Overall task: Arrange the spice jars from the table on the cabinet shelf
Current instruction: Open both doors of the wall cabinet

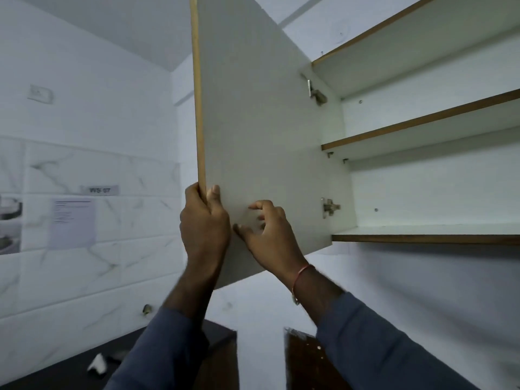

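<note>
White marbled tiles (92,266) line the kitchen wall, and a dark worktop (67,370) runs along the bottom of the view with a small pale scrap (97,363) lying on it; no spice jars show anywhere, and the table is out of sight. Nearest the camera, two forearms in dark blue sleeves (374,344) reach upward. On the left hand (204,218) the grip is clamped on the free edge of the open cabinet door (253,114), fingers wrapped round the wood-coloured edge band and the thumb pressed flat on the door's pale inner face. Just beside it, the right hand (266,229) has its grip apart, fingers curled and spread, fingertips at or just off the door's inner face near its lower corner; contact there cannot be told for sure. A red thread bracelet (301,274) circles the right wrist. This door stands swung wide, and it blocks the view of the wall behind. Two metal hinges (329,207) join it to the cabinet side. Beyond, the cabinet shelf (427,237) at the bottom and two higher shelves (416,130) stand bare, each with a brown front edge. Farther left on the wall hang a printed paper sheet (73,222), a small label reading WS 07 (100,190), and a switch plate (41,93).
</note>
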Demonstrator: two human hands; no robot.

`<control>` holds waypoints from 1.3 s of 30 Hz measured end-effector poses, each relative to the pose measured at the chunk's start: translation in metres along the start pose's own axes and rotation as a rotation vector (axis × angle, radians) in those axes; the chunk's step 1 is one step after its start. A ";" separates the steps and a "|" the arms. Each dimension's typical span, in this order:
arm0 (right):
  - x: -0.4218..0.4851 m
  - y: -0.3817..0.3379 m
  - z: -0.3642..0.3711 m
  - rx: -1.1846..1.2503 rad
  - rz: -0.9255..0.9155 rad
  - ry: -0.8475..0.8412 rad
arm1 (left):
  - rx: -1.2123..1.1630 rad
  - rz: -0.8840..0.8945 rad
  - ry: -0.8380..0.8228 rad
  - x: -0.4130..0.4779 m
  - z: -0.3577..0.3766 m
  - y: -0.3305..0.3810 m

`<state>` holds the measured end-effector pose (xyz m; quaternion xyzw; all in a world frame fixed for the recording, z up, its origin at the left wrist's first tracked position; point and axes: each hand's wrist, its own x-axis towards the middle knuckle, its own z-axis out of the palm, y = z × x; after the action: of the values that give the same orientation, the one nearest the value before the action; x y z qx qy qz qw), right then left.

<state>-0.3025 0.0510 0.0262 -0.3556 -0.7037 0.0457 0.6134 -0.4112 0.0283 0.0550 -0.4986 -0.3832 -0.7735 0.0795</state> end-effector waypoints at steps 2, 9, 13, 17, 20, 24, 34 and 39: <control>0.009 0.003 0.028 -0.122 0.022 -0.065 | 0.073 -0.043 0.051 0.011 -0.002 -0.031; 0.023 0.016 0.060 -0.288 -0.027 -0.045 | 0.326 0.197 0.057 0.025 0.005 -0.070; 0.019 0.021 0.055 -0.384 -0.062 -0.103 | 0.826 0.547 -0.090 0.017 0.007 -0.075; 0.012 0.025 0.042 -0.446 -0.061 -0.182 | 1.002 0.805 -0.304 0.010 0.010 -0.079; 0.001 0.033 0.025 -0.505 -0.034 -0.242 | 1.006 0.865 -0.429 -0.007 0.018 -0.074; -0.021 0.053 -0.015 -0.603 0.038 -0.291 | 0.742 0.717 -0.619 -0.047 0.044 -0.056; -0.142 0.135 -0.181 -0.837 0.250 -0.263 | 0.057 0.411 -1.011 -0.225 0.135 0.003; -0.242 0.167 -0.252 -0.922 0.492 -0.284 | -0.123 0.335 -1.217 -0.346 0.149 0.027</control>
<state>-0.0037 -0.0537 -0.1970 -0.7325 -0.6228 -0.0777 0.2638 -0.1221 0.0199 -0.1882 -0.9060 -0.2313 -0.3492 -0.0613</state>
